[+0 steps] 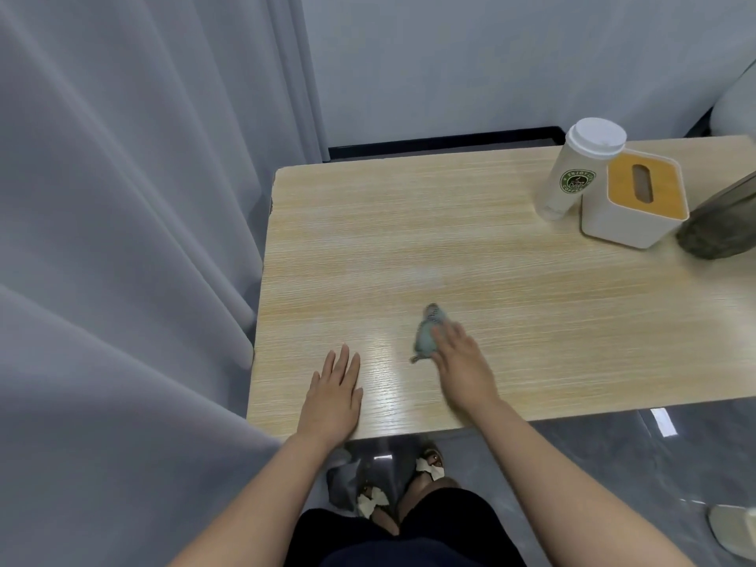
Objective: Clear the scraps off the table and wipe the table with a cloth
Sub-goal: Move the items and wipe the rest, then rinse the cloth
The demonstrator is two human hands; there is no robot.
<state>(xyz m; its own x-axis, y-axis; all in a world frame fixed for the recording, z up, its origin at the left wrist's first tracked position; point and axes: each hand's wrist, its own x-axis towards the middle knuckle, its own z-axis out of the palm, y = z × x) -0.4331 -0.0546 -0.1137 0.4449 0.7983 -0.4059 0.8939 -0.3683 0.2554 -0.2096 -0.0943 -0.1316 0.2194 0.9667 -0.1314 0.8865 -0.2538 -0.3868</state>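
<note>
At the two o'clock corner of the counter [368,223] we are reading a round green badge on a white lidded coffee cup [572,169]: the words "ENJOY" and "COFFEE" are showing around its ring, while the rest is too small for us to make out. The cup is touching a white tissue box [630,206] with an orange-tan top and a dark slot, and a dark, blurred object [720,223] is sitting just beside the box at the right edge.

Toward six o'clock, near the front edge, we are seeing the small grey-green cloth [425,333] lying bunched on the wood. It is sitting directly under the fingers of the right hand [462,362], and at about two o'clock from the left hand [333,390], which is apart from it.

The right hand is pressing on the cloth with its fingers extended over it; motion blur is softening them, so we cannot tell whether they are curling around it. The left hand is lying flat, palm down, fingers straight and slightly spread, touching only the counter.
</note>
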